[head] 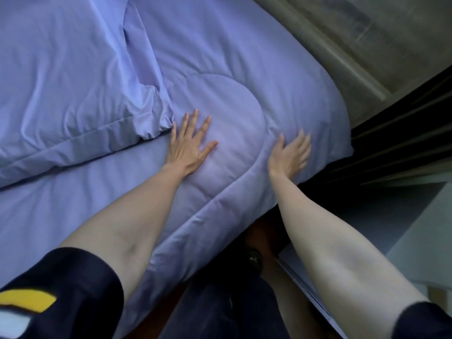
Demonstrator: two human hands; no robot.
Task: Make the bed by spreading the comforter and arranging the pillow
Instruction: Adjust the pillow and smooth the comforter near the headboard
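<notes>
A lavender quilted comforter (pixel 232 69) covers the bed and hangs over its near corner. A matching lavender pillow (pixel 66 81) lies on it at the upper left, with its corner close to my left hand. My left hand (pixel 189 145) lies flat on the comforter with fingers spread. To its right, my right hand (pixel 291 152) presses flat on the comforter near the bed's right edge, fingers straight and slightly blurred.
A grey wall or headboard (pixel 367 40) runs along the bed's far right side. A dark gap (pixel 391 143) and a pale ledge (pixel 420 228) lie to the right. Below the bed corner are wooden floor (pixel 256 233) and my dark trousers (pixel 220 309).
</notes>
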